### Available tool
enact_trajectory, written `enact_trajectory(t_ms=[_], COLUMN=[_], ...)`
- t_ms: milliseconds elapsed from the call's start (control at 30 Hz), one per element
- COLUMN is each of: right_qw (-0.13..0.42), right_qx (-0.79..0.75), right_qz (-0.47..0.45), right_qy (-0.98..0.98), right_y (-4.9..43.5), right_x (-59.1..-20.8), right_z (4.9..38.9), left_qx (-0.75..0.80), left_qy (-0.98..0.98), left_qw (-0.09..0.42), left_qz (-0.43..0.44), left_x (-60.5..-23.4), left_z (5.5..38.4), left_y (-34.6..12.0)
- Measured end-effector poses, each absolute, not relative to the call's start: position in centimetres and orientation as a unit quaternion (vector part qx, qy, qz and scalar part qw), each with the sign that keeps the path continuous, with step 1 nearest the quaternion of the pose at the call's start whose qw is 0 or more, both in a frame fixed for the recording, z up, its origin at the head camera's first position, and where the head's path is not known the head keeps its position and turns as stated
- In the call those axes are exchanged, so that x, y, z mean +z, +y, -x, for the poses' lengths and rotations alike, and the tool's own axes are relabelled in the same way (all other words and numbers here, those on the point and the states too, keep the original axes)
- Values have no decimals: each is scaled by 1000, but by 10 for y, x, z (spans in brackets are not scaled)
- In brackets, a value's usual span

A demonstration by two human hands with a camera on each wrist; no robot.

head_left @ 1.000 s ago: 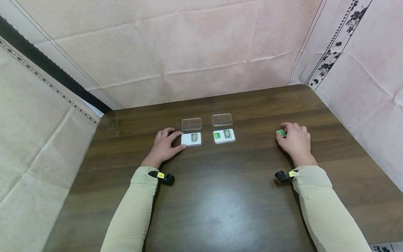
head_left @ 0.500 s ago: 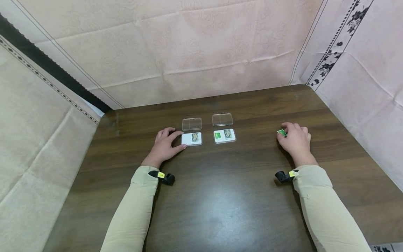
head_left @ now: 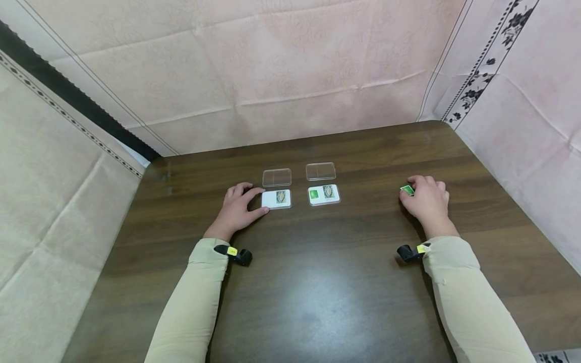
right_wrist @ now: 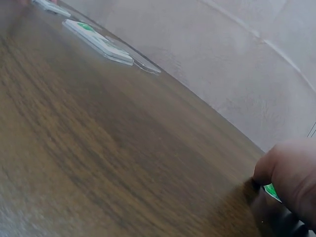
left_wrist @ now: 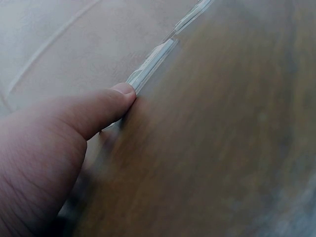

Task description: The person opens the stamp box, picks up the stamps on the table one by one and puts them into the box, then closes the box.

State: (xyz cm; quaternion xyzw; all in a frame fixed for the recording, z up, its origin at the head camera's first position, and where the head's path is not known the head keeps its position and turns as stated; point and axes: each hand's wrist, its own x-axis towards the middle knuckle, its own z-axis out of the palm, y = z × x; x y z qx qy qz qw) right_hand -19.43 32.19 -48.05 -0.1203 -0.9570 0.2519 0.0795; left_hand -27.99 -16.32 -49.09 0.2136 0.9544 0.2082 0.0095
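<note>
In the head view my left hand [head_left: 238,210] holds the left clear plastic case [head_left: 271,200] at its left end, index finger by the upper corner and thumb [left_wrist: 121,94] against the near edge. This case has a white insert with one grey-green stamp on its right half. Beside it lies a second case [head_left: 323,195], bearing a green stamp on the left and a grey-green one on the right. Far to the right, my right hand [head_left: 425,204] pinches a small green stamp [head_left: 407,190] with a white border, low over the table. Its fingers partly hide the stamp.
Behind the cases lie two clear lids, the left lid [head_left: 277,177] and the right lid [head_left: 320,171], each with a dividing line. Everything rests on a dark wooden table [head_left: 327,282]. Pale cloth [head_left: 290,65] hangs beyond the back edge and along both sides.
</note>
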Motion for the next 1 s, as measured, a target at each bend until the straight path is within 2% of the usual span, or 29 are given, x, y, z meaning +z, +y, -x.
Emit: enact_trajectory(t_ms=[500,1000], right_qw=[64,116], right_qx=[280,302], right_qz=[134,102], right_qy=[-948,-941], right_y=[324,328], right_x=[-479,-487], right_z=[196,196], left_qx=[203,206], left_qy=[957,956], left_qw=[15,14], left_qz=[-208,-210], left_x=[-492,-489], left_z=[282,280], left_y=[-163,-163])
